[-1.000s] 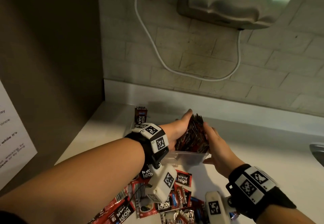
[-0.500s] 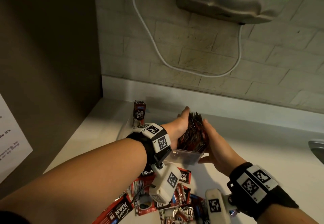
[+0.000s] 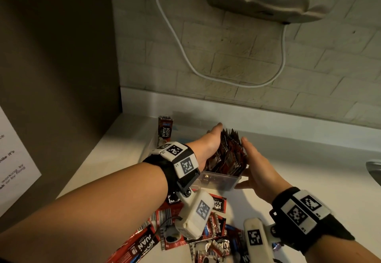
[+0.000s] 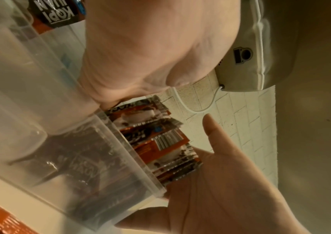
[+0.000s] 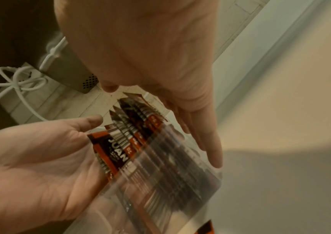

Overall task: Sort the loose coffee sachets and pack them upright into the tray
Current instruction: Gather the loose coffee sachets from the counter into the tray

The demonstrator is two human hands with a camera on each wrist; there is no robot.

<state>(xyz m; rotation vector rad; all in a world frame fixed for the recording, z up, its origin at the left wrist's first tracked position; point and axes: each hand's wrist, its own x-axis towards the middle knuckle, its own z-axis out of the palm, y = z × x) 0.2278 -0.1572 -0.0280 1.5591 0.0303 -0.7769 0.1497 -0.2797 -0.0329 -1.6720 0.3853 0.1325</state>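
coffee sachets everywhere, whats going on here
A person is packing sachets into a clear tray on a white counter. The left hand and right hand flank a standing bundle of sachets with flat fingers. A heap of loose sachets is unsorted near the wrists.

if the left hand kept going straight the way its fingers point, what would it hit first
Probably the white upstand at the back of the counter. The left hand lies flat against the sachets standing in the tray, fingers aimed toward the wall; depth is unclear.
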